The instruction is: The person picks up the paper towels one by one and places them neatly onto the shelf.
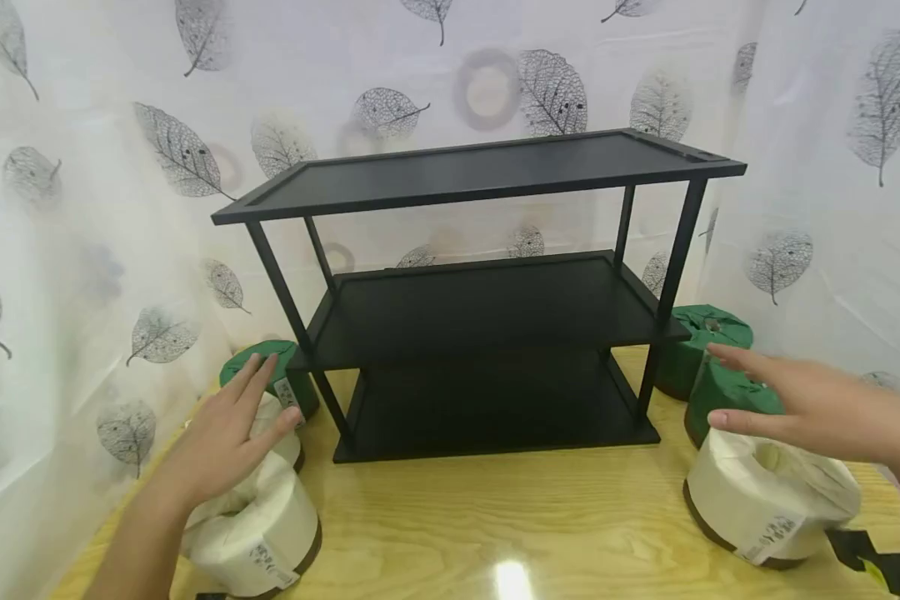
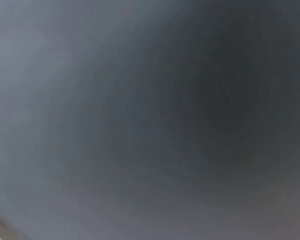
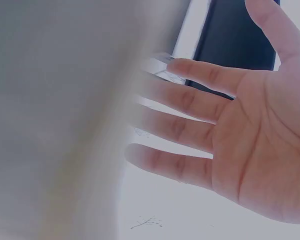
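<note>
My left hand is held out over the left row of wrapped rolls, fingers straight and holding nothing. Beneath it stands a white wrapped roll with a paper label and a brown base, and a green wrapped roll is at the far end. On the other side, my right hand hovers above a white wrapped roll and overlaps a green wrapped roll. Its palm faces the right wrist camera, fingers spread. A dark blur fills the left wrist view.
A black three-tier shelf stands between the hands on the wooden table. Another green roll sits behind its right side. A white leaf-print curtain encloses the back and sides. A black strap lies at lower right.
</note>
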Tool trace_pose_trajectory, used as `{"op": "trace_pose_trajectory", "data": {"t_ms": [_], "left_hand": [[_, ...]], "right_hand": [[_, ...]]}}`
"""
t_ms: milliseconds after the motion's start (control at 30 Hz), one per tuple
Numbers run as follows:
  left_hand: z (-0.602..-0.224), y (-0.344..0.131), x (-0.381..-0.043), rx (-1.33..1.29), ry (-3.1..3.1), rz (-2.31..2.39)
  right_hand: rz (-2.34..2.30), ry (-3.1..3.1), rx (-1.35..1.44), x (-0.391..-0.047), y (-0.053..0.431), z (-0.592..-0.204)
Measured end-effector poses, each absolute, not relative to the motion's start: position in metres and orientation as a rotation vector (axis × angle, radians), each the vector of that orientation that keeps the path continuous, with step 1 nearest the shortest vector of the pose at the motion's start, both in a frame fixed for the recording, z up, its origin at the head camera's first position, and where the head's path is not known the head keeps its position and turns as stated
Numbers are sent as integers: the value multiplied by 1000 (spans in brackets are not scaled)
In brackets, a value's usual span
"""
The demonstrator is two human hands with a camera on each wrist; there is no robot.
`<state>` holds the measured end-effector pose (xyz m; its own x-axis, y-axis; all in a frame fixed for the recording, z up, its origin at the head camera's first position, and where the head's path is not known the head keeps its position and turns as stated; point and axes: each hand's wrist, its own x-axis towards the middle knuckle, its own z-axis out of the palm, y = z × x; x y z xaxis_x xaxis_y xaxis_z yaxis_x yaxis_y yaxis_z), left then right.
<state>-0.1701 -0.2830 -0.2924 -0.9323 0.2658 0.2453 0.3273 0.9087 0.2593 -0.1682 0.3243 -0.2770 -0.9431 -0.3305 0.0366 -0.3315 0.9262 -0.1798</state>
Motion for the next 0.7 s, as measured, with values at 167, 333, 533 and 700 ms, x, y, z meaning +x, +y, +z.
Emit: {"op": "trace_pose_trajectory", "data": {"t_ms": [167,333,533,700], "left_hand": [[-269,-272,-176,-448,-2883,-375],[-254,-259,-173,-412,-2942,-305],[-258,-250,-165,-418,-2947,-244],[-260,-245,-159,-458,-2898,-176]], "right_hand": [[283,-3101,520,-173,324,-267],[298,-3119,549,-173,324,-269],[324,-3116,594,-173,328,-280],[354,-3112,592,-174,331,-280]]}}
